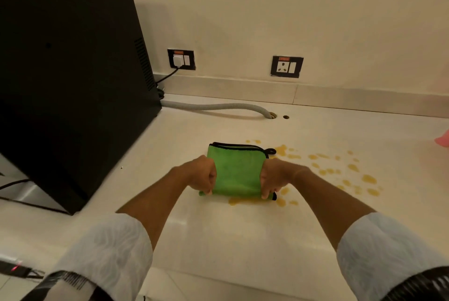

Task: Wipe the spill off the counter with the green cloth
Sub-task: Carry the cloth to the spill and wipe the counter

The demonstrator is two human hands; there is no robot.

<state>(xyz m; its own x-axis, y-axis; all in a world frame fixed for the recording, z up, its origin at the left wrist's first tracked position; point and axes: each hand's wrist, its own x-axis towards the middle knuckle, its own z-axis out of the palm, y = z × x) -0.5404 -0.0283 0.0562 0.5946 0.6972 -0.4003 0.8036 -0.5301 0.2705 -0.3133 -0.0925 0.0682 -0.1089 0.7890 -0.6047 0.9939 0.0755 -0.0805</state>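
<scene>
Counter (218,240): pale, glossy; yellow spill (340,172) spattered right of centre. Green cloth (234,172) folded flat, touching the spill's left margin. Left hand (205,175), right hand (271,178): each pinching a near corner. Judged soft, light, absorbent; edge grips suit it.

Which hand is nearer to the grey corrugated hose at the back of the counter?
Neither, clearly. The left hand grips the green cloth's left edge, the right hand its right edge; the hose lies beyond both, about equally far.
</scene>
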